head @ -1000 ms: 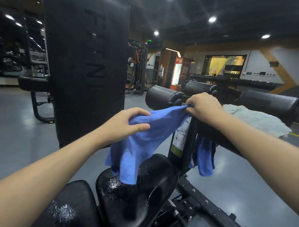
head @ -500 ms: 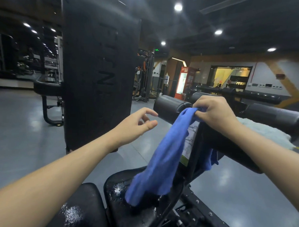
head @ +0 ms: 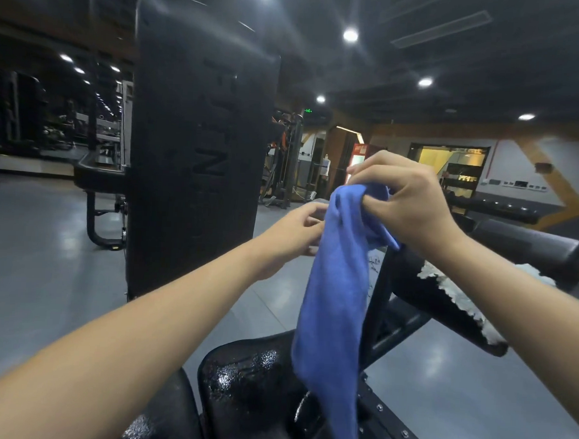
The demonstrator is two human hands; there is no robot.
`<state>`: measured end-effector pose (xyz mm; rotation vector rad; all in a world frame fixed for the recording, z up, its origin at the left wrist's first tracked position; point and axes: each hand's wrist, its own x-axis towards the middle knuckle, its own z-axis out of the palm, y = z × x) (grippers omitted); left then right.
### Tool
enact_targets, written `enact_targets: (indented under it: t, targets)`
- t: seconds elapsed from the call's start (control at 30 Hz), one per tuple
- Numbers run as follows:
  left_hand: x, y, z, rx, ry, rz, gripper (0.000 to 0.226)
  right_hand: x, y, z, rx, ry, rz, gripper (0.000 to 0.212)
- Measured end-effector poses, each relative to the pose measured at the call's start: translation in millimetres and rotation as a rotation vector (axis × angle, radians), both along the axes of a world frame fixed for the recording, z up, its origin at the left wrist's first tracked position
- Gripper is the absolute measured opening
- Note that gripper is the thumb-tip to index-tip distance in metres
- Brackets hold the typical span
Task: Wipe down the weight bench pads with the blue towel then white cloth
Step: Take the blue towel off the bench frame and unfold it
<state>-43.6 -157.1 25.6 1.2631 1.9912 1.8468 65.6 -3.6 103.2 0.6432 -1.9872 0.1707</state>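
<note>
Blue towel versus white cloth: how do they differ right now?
The blue towel is lifted, pinched at its top by the right hand and hanging long over the wet seat pad; the white cloth lies untouched, draped on a black pad at the right. The blue towel looks smooth, the white cloth fluffy with a ragged edge. The left hand reaches toward the blue towel, not the white cloth. Both are soft wiping cloths.

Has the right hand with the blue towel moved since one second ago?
Yes. The right hand, gripping the blue towel, has lifted up off the black roller pad, so the towel now hangs free over the wet seat pad.
</note>
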Motion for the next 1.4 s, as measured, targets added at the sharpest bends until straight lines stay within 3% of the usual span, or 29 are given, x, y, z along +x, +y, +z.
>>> enact_targets:
  t: [0.13,0.43,0.63,0.9,1.03,1.23,1.4]
  targets:
    - [-5,-36,12,0.07,0.095,0.127,0.011,2,-5,3,0.006,0.028,0.006,0.011]
    - [1,-111,54,0.225,0.217,0.408,0.015,27,-33,27,0.065,0.073,0.043,0.007]
    - [26,-144,84,0.223,0.415,0.514,0.014,37,-48,34,0.023,-0.039,-0.059,0.023]
    - [54,-192,111,0.064,0.703,0.623,0.01,63,-69,46,-0.025,-0.296,-0.048,0.03]
    - [68,-214,114,-0.014,0.753,0.616,0.002,69,-81,39,-0.131,-0.274,-0.019,0.026]
    - [80,-237,103,-0.201,0.77,0.555,0.018,64,-103,21,-0.092,-0.252,-0.169,0.036]
    - [82,-246,84,-0.328,0.769,0.578,0.018,64,-116,7,-0.104,-0.259,-0.222,0.019]
